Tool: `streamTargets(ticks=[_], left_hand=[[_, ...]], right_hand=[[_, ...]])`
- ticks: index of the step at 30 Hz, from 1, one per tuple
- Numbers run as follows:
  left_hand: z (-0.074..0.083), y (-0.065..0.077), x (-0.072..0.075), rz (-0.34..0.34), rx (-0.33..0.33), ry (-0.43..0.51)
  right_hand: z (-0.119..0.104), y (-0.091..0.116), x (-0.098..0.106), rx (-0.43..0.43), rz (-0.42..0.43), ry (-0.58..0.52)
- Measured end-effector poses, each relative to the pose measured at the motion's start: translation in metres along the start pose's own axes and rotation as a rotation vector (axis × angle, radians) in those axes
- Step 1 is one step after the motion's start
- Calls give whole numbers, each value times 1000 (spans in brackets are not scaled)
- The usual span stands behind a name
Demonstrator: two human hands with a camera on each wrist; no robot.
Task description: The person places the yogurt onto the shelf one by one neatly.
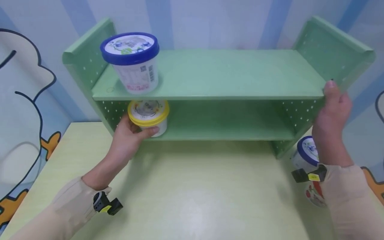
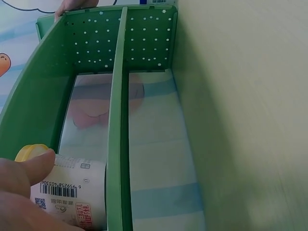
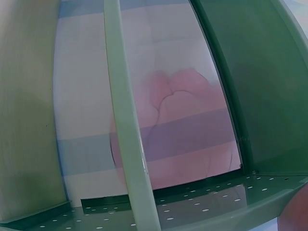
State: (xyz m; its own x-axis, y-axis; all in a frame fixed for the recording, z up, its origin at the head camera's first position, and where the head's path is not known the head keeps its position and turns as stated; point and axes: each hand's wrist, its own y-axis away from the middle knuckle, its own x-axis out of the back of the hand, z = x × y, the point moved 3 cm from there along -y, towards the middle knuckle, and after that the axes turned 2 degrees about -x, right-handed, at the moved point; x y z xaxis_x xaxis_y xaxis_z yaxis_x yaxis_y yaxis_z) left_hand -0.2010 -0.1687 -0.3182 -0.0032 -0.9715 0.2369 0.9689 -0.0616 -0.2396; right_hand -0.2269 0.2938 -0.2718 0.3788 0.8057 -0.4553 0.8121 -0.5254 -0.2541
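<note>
A green two-tier shelf (image 1: 228,75) stands on the table against the wall. On its lower tier, at the left end, sits a white tub with a yellow lid (image 1: 148,113). My left hand (image 1: 127,138) grips this tub from the left, thumb across its front; the left wrist view shows a barcode on the tub's side (image 2: 72,192). Directly above, on the upper tier, a larger white tub with a blue lid (image 1: 130,50) stands upright. My right hand (image 1: 333,116) holds the shelf's right side panel, thumb at the front edge and the other fingers partly hidden.
Beside the shelf's right end, another blue-lidded tub (image 1: 306,153) is on the pale table (image 1: 195,190). A tub with red on it (image 1: 315,196) lies nearer, partly behind the right sleeve. The patterned wall (image 1: 204,23) runs behind the shelf.
</note>
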Motion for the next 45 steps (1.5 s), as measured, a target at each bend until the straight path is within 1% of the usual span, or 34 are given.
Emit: streamTargets(ticks=[3, 8, 12, 17, 22, 30, 36, 45], left_hand=[[-3, 0, 0, -6, 12, 7], [-6, 1, -1, -21, 42, 15], [-7, 1, -2, -27, 66, 8], [-6, 0, -1, -33, 57, 4], [-7, -2, -1, -41, 48, 10], [-7, -2, -1, -42, 59, 19], [-7, -1, 0, -37, 64, -1], [-6, -2, 2, -54, 58, 4]], right_hand=[[1, 0, 2, -14, 28, 18], [4, 0, 7, -33, 50, 30], [6, 2, 9, -8, 41, 17], [7, 3, 8, 11, 18, -18], [6, 3, 7, 28, 19, -38], [5, 3, 6, 52, 22, 19], [5, 2, 4, 59, 23, -1], [3, 2, 1, 51, 11, -8]])
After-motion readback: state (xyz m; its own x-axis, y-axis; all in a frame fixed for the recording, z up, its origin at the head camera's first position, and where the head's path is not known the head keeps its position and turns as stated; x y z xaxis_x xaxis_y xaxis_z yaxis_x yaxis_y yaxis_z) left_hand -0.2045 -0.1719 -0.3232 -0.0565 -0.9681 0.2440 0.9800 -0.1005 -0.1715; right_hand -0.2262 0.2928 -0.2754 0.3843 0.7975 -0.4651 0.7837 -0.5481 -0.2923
